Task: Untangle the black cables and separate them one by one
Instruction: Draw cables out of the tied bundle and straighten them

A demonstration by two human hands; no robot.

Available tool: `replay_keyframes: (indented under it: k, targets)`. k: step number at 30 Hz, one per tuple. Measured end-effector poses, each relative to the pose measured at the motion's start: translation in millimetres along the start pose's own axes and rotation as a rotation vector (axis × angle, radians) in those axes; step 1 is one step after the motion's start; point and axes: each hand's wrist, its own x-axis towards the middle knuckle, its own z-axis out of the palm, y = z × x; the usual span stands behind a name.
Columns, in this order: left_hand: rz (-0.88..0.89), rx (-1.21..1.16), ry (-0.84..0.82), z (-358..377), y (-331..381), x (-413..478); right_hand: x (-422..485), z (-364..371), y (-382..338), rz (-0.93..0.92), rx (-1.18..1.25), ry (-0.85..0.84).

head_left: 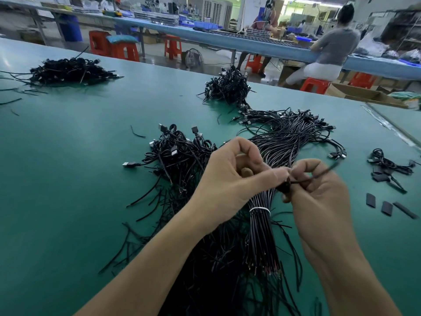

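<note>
- The bundle (pixel 262 236) of thin black cables lies on the green table (pixel 68 179) in front of the person, running from the near edge up and to the right.
- A white tie (pixel 259 209) cinches it partway along; its far end fans out into many small plugs.
- Bare wire ends show at its near end.
- A looser heap (pixel 177 158) of black cables with silver-tipped plugs lies just left of the bundle, touching it lower down.
- The left hand (pixel 230 176) is over the bundle with its fingers curled in; thumb and forefinger pinch a dark knot (pixel 284 185) just above the white tie.
- The right hand (pixel 319 192), also curled, meets the left at the knot and pinches a thin black strand (pixel 325 171) that runs up to the right, blurred.
- Two more cable piles (pixel 227 85) lie well apart at the table's far side.
- A few short cables (pixel 387 165) and flat black strips (pixel 387 208) lie to the right.
</note>
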Motion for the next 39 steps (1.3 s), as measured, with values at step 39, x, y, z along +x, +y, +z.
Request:
replay_keyframes:
  k: [39]
  targets:
    - [-0.081,0.142,-0.013,0,-11,0,4,-10,-3,-0.073,-0.145,0.045]
